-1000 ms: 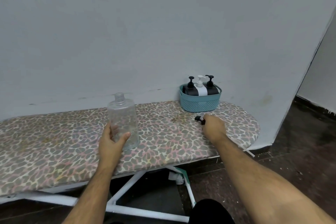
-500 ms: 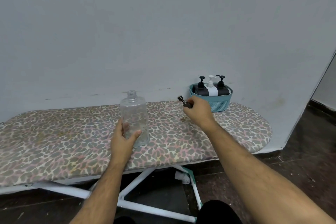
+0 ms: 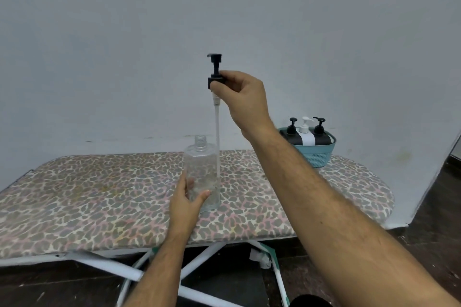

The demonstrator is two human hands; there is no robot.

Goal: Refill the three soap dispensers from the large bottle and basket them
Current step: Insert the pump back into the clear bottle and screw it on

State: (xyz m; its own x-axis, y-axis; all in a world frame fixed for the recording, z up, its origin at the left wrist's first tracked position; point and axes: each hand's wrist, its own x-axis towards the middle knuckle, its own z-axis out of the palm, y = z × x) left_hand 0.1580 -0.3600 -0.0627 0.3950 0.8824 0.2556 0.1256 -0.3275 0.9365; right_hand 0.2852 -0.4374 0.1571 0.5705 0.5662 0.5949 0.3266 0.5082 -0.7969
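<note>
A large clear bottle [image 3: 202, 169] stands uncapped on the leopard-print ironing board [image 3: 99, 202]. My left hand [image 3: 187, 204] grips its lower part. High above the bottle, my right hand [image 3: 243, 97] pinches the collar of a black pump head [image 3: 215, 70]. The pump's long clear tube hangs down just right of the bottle's neck, outside it. At the back right a teal basket [image 3: 316, 154] holds three dispensers [image 3: 305, 136]: two black ones and a white one between them.
A pale wall rises right behind the board. White and green metal legs [image 3: 199, 254] cross under the board above a dark floor. The wall ends in a corner at the far right, with dark floor beyond it.
My right hand picked the pump up from the board near the basket and lifted it high above the bottle. My left hand stayed on the bottle.
</note>
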